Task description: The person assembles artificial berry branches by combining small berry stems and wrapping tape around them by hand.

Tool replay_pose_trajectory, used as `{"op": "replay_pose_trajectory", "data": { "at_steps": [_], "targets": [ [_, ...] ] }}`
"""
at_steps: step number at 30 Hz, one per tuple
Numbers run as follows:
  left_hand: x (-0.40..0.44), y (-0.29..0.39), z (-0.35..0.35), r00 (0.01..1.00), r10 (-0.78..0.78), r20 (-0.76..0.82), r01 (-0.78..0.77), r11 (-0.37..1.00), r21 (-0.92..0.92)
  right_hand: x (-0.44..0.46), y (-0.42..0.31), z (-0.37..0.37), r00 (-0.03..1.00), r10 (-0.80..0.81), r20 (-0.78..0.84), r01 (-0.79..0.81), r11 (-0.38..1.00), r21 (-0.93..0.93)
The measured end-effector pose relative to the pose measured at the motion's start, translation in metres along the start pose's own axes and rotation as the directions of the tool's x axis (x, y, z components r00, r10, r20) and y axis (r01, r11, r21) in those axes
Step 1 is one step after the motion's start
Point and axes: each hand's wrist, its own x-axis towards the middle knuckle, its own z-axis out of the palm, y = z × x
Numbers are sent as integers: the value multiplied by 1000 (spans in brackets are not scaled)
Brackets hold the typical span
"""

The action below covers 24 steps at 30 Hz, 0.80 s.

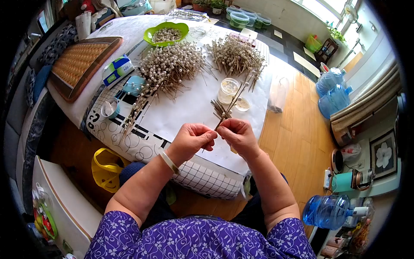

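My right hand [239, 136] pinches the lower end of a thin brown stem [236, 98] with small white bead-like buds, which slants up and away over the table. Close beside it, my left hand [194, 140] is closed in a pinch near the stem's foot; anything between its fingertips is too small to make out. Just beyond the hands lie several short brown sticks [217, 108]. A clear round tub [228, 88] with pale contents stands past them, its round lid [243, 104] alongside. Two heaps of white-budded stems, a left heap [170, 67] and a right heap [237, 56], lie farther back.
A green bowl [148, 32] of white beads stands behind the left heap. Left of it are a tissue pack [118, 70], a blue box [134, 85], a small cup [113, 108] and loose budded stems [137, 110]. A yellow bag [105, 170] sits below the table's left edge.
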Motion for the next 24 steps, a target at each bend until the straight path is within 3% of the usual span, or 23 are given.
{"op": "replay_pose_trajectory", "data": {
  "at_steps": [4, 10, 14, 19, 24],
  "targets": [
    [1, -1, 3, 991, 92, -99, -71, 979, 193, -2, -5, 6, 999, 13, -48, -11, 999, 35],
    [-1, -1, 4, 988, 141, -68, -117, 952, 282, -5, -11, 7, 998, 58, -12, -57, 992, 112],
    [0, -1, 0, 993, 114, -27, -103, 958, 266, -1, -1, 5, 1000, 13, -7, -13, 1000, 21],
    [1, 2, -2, 996, -54, 68, 49, 995, 82, 1, 5, 8, 998, -55, 16, 53, 993, 109],
    [-1, 6, -7, 991, -104, 78, 100, 994, 50, 0, -3, 3, 998, 51, 46, -53, 998, 43]
  ]
}}
